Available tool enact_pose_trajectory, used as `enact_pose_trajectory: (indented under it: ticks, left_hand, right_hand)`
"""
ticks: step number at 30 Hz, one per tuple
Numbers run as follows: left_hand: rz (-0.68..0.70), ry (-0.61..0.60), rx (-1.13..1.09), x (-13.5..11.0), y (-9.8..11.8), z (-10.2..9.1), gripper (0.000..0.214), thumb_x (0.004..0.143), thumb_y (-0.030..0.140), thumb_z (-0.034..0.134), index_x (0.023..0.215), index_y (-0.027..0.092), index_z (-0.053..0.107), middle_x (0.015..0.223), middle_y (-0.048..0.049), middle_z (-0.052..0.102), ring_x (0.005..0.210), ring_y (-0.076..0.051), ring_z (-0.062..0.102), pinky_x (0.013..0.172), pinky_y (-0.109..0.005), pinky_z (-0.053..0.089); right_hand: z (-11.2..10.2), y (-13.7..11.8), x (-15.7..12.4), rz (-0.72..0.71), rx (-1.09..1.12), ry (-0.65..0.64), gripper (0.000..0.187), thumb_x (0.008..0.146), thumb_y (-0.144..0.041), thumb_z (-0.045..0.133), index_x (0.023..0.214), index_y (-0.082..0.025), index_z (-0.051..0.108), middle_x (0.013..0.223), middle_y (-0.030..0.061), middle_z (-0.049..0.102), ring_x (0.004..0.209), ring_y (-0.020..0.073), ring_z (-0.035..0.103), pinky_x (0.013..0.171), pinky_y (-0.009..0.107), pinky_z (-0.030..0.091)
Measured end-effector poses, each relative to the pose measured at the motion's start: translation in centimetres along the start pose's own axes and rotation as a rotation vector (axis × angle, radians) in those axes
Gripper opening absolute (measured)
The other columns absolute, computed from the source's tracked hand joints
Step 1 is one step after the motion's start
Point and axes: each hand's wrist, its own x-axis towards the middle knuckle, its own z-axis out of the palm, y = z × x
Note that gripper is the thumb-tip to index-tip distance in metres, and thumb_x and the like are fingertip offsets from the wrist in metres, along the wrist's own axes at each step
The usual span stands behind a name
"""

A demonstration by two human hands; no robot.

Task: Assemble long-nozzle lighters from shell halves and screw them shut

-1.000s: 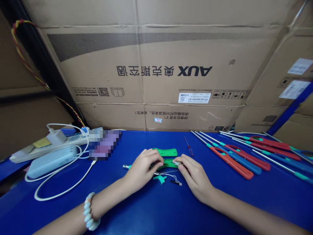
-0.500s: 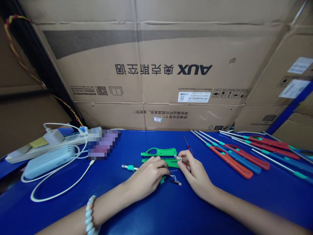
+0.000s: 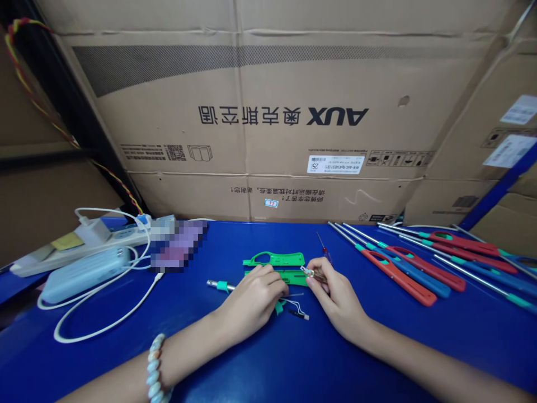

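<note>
On the blue table lie two green plastic lighter-shell halves: the far green shell half (image 3: 274, 259) lies free, the near green shell half (image 3: 293, 277) sits between my hands. My left hand (image 3: 254, 299) rests curled over the near shell's left end and over a metal tube with a teal collar (image 3: 220, 286). My right hand (image 3: 333, 294) pinches a small clear part (image 3: 308, 272) at the near shell's right end. A teal trigger piece (image 3: 279, 306) and thin white and black wires (image 3: 298, 310) lie just in front of my left hand's fingers.
A small red screwdriver (image 3: 324, 248) lies behind my right hand. Several long red and blue lighters (image 3: 403, 268) spread across the right. At the left are a power strip (image 3: 71, 246), a light blue power bank (image 3: 81, 272) and a white cable (image 3: 100, 319). Cardboard boxes (image 3: 268, 112) wall the back.
My hands have drawn back toward me off the shells, so the far shell half now shows whole. My right hand has lifted the small clear part to the near shell's right end.
</note>
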Motion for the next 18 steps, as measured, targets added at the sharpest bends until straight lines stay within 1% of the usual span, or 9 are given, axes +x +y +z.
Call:
enact_pose_trajectory:
  ticks: [3,7,11,18]
  left_hand:
    - [-0.019,-0.001,0.039,0.5,0.1,0.6,0.014,0.093,0.013,0.052,0.087,0.015,0.064,0.082,-0.0046,0.064,0.079,-0.02,0.054,0.071,-0.031,0.041]
    - [-0.024,-0.02,0.079,1.0,0.2,1.2,0.012,0.089,0.012,0.058,0.079,0.015,0.065,0.08,-0.0038,0.064,0.077,-0.021,0.053,0.068,-0.032,0.04]
    - [-0.027,-0.036,0.111,1.0,0.2,1.1,0.015,0.089,0.011,0.057,0.078,0.016,0.066,0.078,-0.0035,0.063,0.077,-0.021,0.053,0.069,-0.032,0.04]
    - [-0.015,-0.063,0.148,0.8,0.4,0.6,0.021,0.087,0.003,0.052,0.074,0.015,0.062,0.076,-0.005,0.06,0.078,-0.022,0.052,0.073,-0.034,0.042]
  right_hand:
    - [0.1,-0.1,0.0,0.006,0.0,-0.005,0.006,0.096,-0.027,0.043,0.097,-0.022,0.045,0.074,-0.0012,0.056,0.065,0.0151,0.056,0.056,0.023,0.04]
    - [0.1,-0.2,-0.1,-0.002,0.01,-0.01,0.006,0.096,-0.027,0.043,0.096,-0.022,0.046,0.078,0.0001,0.058,0.068,0.0155,0.057,0.059,0.023,0.043]
    - [0.0,-0.2,-0.1,-0.014,0.019,-0.011,0.007,0.096,-0.027,0.042,0.097,-0.022,0.046,0.081,0.0014,0.06,0.071,0.0163,0.059,0.062,0.024,0.046]
    - [0.1,-0.2,-0.1,-0.022,0.002,-0.001,0.006,0.096,-0.027,0.043,0.096,-0.022,0.047,0.081,0.0017,0.06,0.07,0.0163,0.059,0.059,0.024,0.045]
